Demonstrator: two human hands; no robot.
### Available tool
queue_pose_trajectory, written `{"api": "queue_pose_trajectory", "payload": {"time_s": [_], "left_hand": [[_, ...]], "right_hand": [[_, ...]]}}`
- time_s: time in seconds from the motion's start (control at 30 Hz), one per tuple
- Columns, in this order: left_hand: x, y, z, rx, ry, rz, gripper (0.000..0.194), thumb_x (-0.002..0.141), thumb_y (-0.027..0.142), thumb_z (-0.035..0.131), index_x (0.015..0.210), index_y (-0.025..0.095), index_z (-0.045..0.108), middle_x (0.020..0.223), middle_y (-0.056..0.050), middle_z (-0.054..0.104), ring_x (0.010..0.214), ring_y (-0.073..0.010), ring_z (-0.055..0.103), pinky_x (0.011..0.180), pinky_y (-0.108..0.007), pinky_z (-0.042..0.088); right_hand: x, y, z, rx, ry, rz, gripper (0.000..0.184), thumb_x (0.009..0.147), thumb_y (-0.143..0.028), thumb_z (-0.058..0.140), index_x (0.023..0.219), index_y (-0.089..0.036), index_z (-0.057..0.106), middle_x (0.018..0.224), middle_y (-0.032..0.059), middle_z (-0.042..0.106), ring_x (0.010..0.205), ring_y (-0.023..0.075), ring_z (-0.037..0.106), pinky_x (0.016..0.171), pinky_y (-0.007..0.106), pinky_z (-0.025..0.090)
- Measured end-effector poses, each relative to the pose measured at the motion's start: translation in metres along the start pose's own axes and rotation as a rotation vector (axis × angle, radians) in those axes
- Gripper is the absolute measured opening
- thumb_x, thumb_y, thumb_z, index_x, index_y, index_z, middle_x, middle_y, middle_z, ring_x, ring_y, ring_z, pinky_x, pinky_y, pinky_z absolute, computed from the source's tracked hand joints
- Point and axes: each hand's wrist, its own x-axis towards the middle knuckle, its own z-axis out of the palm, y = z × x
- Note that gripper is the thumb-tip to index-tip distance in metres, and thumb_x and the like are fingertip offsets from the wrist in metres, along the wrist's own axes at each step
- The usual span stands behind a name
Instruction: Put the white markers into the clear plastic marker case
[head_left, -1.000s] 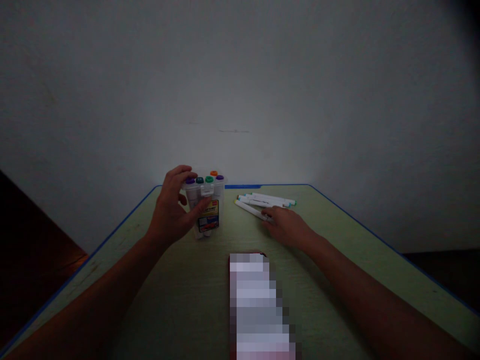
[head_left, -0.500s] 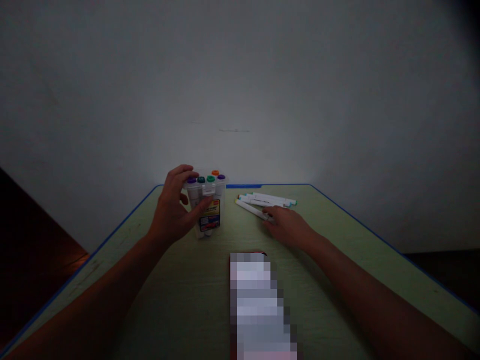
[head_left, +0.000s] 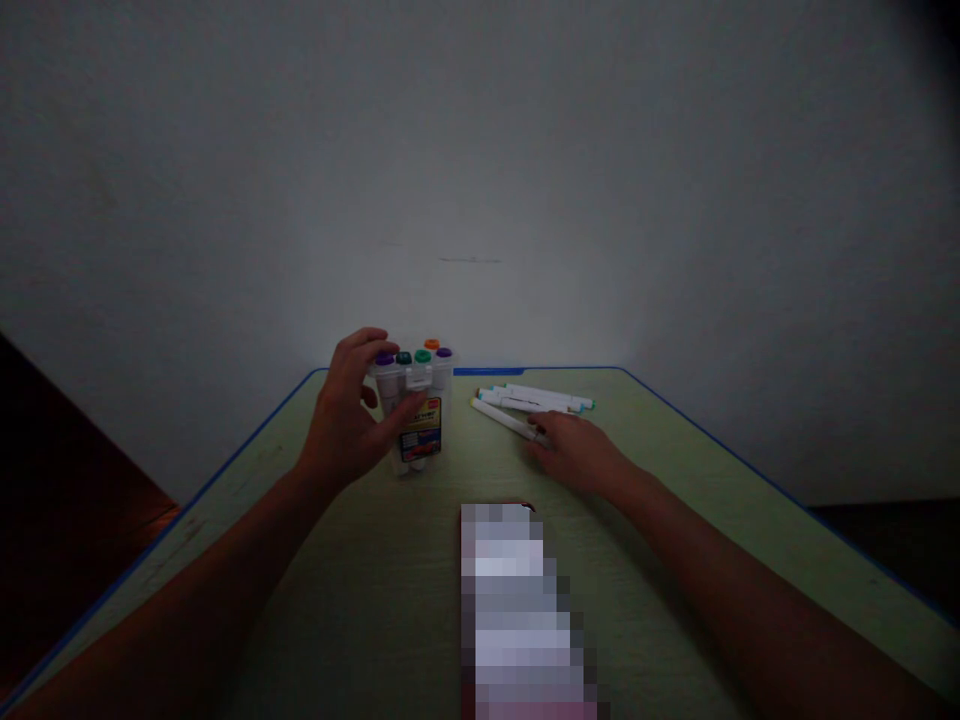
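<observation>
Dark floor shows at far left, beyond the blue-edged, pale green table [head_left: 360, 600]. Left arm reaches in from the lower left. Left hand [head_left: 349, 415] is clamped on the clear case [head_left: 412, 410]: thumb across its front near the white latch [head_left: 418, 378], other fingers around the left side and up by the top. The case stands upright on the table, immediately to the right of the left palm, its dark printed label [head_left: 421, 430] facing the camera. Marker caps show at its top: purple at left, then dark teal, green, orange farther back, purple at right

Right of the case, across a strip of bare tabletop, white loose markers [head_left: 544, 399] lie in a small overlapping cluster, ends tinted teal and green. They sit just beyond the right hand's fingers. Nearest the hand, a yellow-ended marker [head_left: 499, 416] slants from upper left down to the fingertips, its near end partly hidden there. Right hand [head_left: 551, 435] rests low over that end, touching it; cannot tell whether the fingers are closed around it. Nearer the camera, between the forearms, a pixelated flat object [head_left: 517, 610] with a dark reddish edge lies on the table. Grey wall [head_left: 480, 180] behind everything
</observation>
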Motion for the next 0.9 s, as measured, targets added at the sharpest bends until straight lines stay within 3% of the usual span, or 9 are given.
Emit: {"api": "queue_pose_trajectory", "payload": {"time_s": [0.47, 0.9], "left_hand": [[0.0005, 0.0018, -0.0005, 0.005, -0.004, -0.011, 0.043, 0.074, 0.032, 0.064, 0.111, 0.018, 0.048, 0.126, -0.012, 0.046, 0.108, -0.0239, 0.051, 0.06, -0.026, 0.053], [0.0, 0.0, -0.0003, -0.008, -0.005, -0.007, 0.045, 0.073, 0.032, 0.066, 0.112, 0.019, 0.048, 0.127, -0.013, 0.045, 0.108, -0.024, 0.051, 0.061, -0.026, 0.052]], "right_hand": [[0.0006, -0.0003, 0.0001, -0.027, -0.015, 0.006, 0.028, 0.083, -0.026, 0.046, 0.103, -0.013, 0.061, 0.114, 0.015, 0.062, 0.102, 0.026, 0.058, 0.082, 0.032, 0.041], [-0.0002, 0.0006, -0.0003, -0.042, -0.019, -0.008, 0.028, 0.084, -0.025, 0.045, 0.104, -0.012, 0.06, 0.111, 0.0146, 0.063, 0.101, 0.0258, 0.058, 0.079, 0.032, 0.041]]}}
